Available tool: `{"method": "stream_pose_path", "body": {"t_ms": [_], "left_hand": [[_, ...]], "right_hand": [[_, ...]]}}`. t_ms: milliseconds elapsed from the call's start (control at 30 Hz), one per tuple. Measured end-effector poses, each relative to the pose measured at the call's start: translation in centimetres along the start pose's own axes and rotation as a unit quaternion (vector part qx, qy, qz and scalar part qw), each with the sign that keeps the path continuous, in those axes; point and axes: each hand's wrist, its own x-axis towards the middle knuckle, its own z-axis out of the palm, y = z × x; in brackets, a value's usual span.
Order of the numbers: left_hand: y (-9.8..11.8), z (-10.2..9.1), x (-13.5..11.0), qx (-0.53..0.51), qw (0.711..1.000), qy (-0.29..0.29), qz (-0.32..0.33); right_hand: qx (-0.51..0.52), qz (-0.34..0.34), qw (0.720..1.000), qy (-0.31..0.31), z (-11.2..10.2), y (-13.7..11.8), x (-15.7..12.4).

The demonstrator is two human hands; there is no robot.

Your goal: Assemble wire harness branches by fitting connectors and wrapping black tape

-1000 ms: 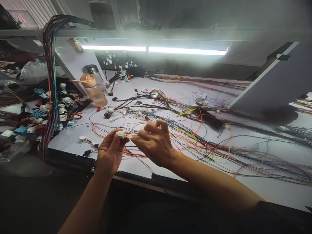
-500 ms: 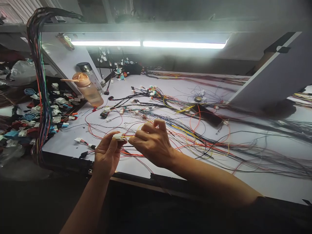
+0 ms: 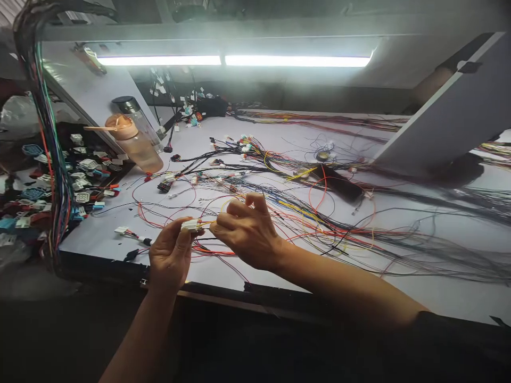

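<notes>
Between the thumb and fingers of my left hand (image 3: 171, 254) is a white connector housing (image 3: 191, 225), held above the front of the table. My right hand (image 3: 246, 230) is closed just to its right, pinching a wire (image 3: 206, 222) that runs to the connector; the fingertips hide the exact grip. Red wires (image 3: 215, 252) lie on the table beneath both hands. Left of my left hand rests a short lead with a white plug (image 3: 121, 231), and near it a black connector (image 3: 131, 255).
A peach-lidded bottle (image 3: 138, 146) and a black-capped bottle (image 3: 139, 117) stand at the back left. Many connectors (image 3: 82, 181) pile up at far left beside a hanging wire bundle (image 3: 50, 138). Loose wires and a dark phone-like slab (image 3: 341, 184) cover the table's middle and right.
The view has shifted slightly, so the bench appears further left and higher. Both hands keep nearly the same pose, with the connector still in my left hand.
</notes>
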Motion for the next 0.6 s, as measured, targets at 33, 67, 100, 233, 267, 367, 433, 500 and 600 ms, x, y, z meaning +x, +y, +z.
{"method": "stream_pose_path", "body": {"t_ms": [33, 67, 100, 233, 267, 367, 433, 500, 600], "left_hand": [[-0.1, -0.05, -0.07, -0.004, 1.0, 0.003, -0.002], [-0.2, -0.09, -0.15, -0.009, 1.0, 0.008, -0.005], [-0.3, -0.1, -0.22, -0.017, 1.0, 0.013, -0.01], [-0.6, 0.1, -0.41, -0.051, 0.997, 0.037, -0.036], [-0.66, 0.19, -0.44, -0.057, 0.997, 0.039, -0.042], [-0.76, 0.44, -0.53, -0.066, 0.995, 0.04, -0.058], [-0.78, 0.51, -0.61, -0.067, 0.995, 0.042, -0.065], [-0.8, 0.49, -0.71, -0.06, 0.995, 0.045, -0.067], [-0.86, 0.41, -0.9, -0.036, 0.997, 0.046, -0.057]], "right_hand": [[0.011, 0.012, 1.0, -0.004, 0.09, -0.03, -0.05], [0.025, 0.027, 0.999, -0.009, 0.2, -0.09, -0.12], [0.04, 0.043, 0.998, -0.014, 0.34, -0.18, -0.22], [0.079, 0.088, 0.993, -0.007, 0.91, -0.68, -0.7], [0.079, 0.09, 0.993, -0.003, 0.96, -0.77, -0.79], [0.059, 0.073, 0.996, -0.007, 0.82, -0.86, -0.9], [0.043, 0.056, 0.997, -0.018, 0.61, -0.79, -0.87], [0.037, 0.045, 0.998, -0.025, 0.46, -0.68, -0.81], [0.03, 0.026, 0.998, -0.039, 0.38, -0.55, -0.75]]}}
